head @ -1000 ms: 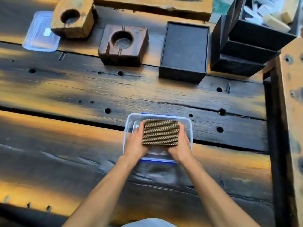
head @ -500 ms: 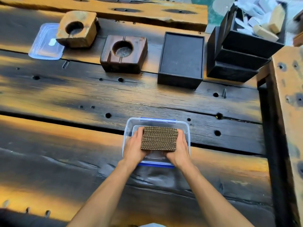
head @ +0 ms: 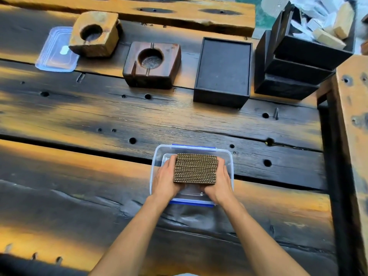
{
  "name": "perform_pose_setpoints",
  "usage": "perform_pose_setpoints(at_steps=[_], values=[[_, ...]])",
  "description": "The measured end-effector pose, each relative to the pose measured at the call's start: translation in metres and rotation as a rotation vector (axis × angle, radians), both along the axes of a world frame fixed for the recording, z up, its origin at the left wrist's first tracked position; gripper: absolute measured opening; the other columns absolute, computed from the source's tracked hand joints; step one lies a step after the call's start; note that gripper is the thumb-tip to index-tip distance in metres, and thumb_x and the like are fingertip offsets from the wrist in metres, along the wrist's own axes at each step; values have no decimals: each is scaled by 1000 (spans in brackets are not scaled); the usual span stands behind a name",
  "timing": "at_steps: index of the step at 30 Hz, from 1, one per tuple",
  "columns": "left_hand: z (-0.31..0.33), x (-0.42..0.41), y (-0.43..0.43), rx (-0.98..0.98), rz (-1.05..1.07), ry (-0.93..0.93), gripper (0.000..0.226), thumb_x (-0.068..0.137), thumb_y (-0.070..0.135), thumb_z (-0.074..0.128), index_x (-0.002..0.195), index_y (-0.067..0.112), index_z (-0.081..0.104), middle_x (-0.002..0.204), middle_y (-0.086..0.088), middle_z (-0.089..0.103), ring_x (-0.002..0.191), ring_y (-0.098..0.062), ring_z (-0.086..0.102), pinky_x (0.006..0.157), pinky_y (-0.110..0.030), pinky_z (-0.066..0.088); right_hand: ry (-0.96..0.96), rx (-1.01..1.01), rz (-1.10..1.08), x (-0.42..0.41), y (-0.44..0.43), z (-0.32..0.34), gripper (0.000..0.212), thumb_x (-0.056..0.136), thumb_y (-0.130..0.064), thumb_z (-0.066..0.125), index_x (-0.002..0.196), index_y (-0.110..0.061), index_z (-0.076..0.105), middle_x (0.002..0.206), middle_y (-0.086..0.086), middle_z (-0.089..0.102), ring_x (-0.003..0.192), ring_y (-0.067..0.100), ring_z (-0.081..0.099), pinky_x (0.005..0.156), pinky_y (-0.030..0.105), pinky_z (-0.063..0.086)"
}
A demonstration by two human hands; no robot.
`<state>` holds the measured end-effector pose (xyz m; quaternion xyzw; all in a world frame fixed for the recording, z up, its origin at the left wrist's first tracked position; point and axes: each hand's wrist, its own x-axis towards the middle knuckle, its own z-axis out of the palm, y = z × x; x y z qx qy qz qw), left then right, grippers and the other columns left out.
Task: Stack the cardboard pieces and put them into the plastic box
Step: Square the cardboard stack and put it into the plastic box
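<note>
A stack of brown corrugated cardboard pieces [head: 195, 168], edges facing up, sits inside the clear plastic box [head: 230, 162] with blue clips on the dark wooden table. My left hand [head: 165, 180] presses the stack's left side and my right hand [head: 218, 183] presses its right side, both inside the box. The box's floor under the stack is hidden.
The box's clear lid [head: 56, 50] lies at the far left. Two wooden blocks with round holes [head: 95, 33] [head: 152, 64], a black tray [head: 224, 71] and stacked black boxes [head: 294, 62] holding wood scraps line the back. A wooden beam [head: 352, 126] borders the right.
The view has tilted slightly, shifting everything down in the frame. My hands and the stack have settled a little lower in the box, still gripping it.
</note>
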<state>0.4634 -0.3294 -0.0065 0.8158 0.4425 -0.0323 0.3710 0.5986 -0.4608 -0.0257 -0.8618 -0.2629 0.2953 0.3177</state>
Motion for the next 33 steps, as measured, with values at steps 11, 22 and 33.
perform_pose_setpoints(at_steps=[11, 22, 33], values=[[60, -4, 25, -53, -90, -43, 95, 50, 36, 94, 128, 37, 39, 115, 9, 66, 105, -25, 66, 82, -42, 56, 94, 79, 75, 20, 6, 58, 109, 42, -32, 92, 129, -37, 26, 119, -7, 56, 102, 12, 61, 84, 26, 49], [103, -9, 43, -336, -93, 38, 138, 34, 39, 102, 149, 42, 25, 124, 18, 59, 114, -14, 57, 93, -34, 52, 371, 83, 59, 20, -3, 108, 116, 45, -21, 101, 135, -34, 29, 126, -4, 54, 112, 13, 59, 97, 38, 53], [83, -15, 21, -853, 451, -154, 85, 62, -2, 94, 129, 12, 45, 112, -5, 73, 99, -16, 73, 78, -25, 58, 728, -33, -256, 19, -3, 98, 80, 57, -7, 96, 119, -20, 48, 93, -5, 78, 83, 13, 76, 77, 36, 62]])
